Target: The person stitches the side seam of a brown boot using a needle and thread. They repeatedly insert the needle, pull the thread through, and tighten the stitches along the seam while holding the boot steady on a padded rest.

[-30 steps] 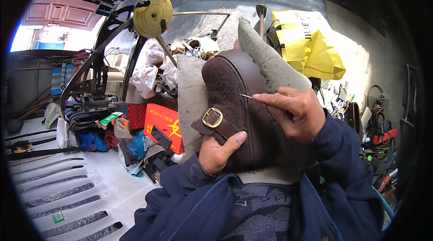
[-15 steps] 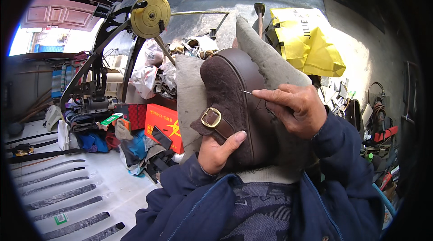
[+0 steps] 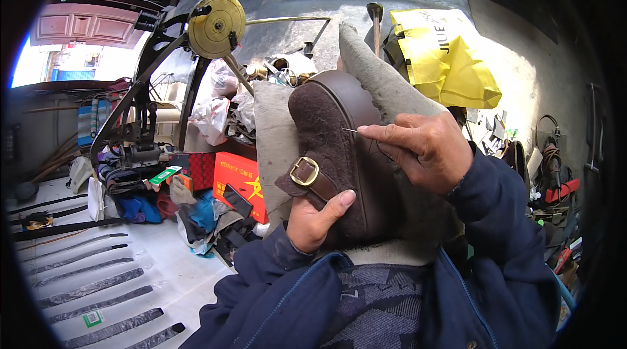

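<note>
A dark brown felt shoe [image 3: 319, 112] rests on my lap, tilted on its side, with its smooth brown sole edge [image 3: 353, 107] to the right. Its strap carries a gold buckle [image 3: 305, 171]. My left hand [image 3: 317, 221] grips the shoe beside the strap, thumb on the felt and the other fingers hidden underneath. Between the thumb and forefinger of my right hand [image 3: 421, 149] is a thin needle [image 3: 350, 130], its tip at the seam where felt meets sole. Dark thread [image 3: 375, 146] hangs near those fingers. Beneath the shoe spreads a stiff grey cloth [image 3: 385, 87].
Left of me stands a black metal machine with a brass-coloured wheel [image 3: 217, 26]. A red box [image 3: 238, 182] and cloth scraps lie nearby. Dark strips [image 3: 91, 289] line a white surface at lower left. A yellow bag [image 3: 450, 61] sits beyond the cloth; tools [image 3: 555, 172] clutter the right.
My right hand has shifted slightly left and up with the needle, whose tip is now closer to the felt at the seam. My left hand keeps the same hold.
</note>
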Motion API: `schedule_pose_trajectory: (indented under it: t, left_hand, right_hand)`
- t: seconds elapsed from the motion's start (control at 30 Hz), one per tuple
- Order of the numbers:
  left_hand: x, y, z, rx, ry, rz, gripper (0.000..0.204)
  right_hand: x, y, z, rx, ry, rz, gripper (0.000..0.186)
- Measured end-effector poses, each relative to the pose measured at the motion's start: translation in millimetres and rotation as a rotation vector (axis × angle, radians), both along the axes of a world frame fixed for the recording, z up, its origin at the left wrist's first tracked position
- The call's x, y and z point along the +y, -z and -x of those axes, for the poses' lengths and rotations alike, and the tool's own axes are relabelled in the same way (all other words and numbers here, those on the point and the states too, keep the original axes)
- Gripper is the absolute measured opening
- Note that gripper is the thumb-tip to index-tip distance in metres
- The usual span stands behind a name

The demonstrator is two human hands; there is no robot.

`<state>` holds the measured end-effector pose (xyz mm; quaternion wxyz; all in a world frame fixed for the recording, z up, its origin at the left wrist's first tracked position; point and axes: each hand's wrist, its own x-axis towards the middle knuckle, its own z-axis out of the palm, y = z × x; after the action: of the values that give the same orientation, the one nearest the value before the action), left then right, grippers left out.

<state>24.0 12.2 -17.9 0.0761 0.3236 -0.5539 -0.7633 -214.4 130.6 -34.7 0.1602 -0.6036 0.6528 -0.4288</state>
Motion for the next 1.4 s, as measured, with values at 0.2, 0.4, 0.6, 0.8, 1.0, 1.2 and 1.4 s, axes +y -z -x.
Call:
schedule_pose_trajectory:
  t: [0.2,0.4,0.6,0.8,1.0,1.2,1.4]
  left_hand:
    - [-1,1,-1,0.007,-0.006,-0.011,0.043]
    - [0,0,1,0.029,0.000,-0.002,0.043]
    - [-1,0,1,0.014,-0.010,-0.002,0.042]
    - [0,-1,3,0.028,-0.023,-0.053,0.042]
    - [1,-1,3,0.030,-0.053,-0.051,0.044]
    - [1,0,2,0.008,-0.044,-0.077,0.046]
    - [1,-1,1,0.006,-0.062,-0.072,0.048]
  right_hand:
    - [9,-6,-4,-0.052,-0.153,-0.036,0.042]
    - [6,-5,0,-0.044,-0.045,-0.030,0.043]
    - [12,-6,-6,-0.033,-0.136,-0.061,0.044]
    - [22,-8,0,-0.083,-0.160,-0.070,0.044]
    - [14,-3,-5,-0.023,-0.083,-0.065,0.043]
    - [19,-10,-5,-0.071,-0.066,-0.074,0.042]
    - [1,-6,-6,0.077,0.044,-0.037,0.044]
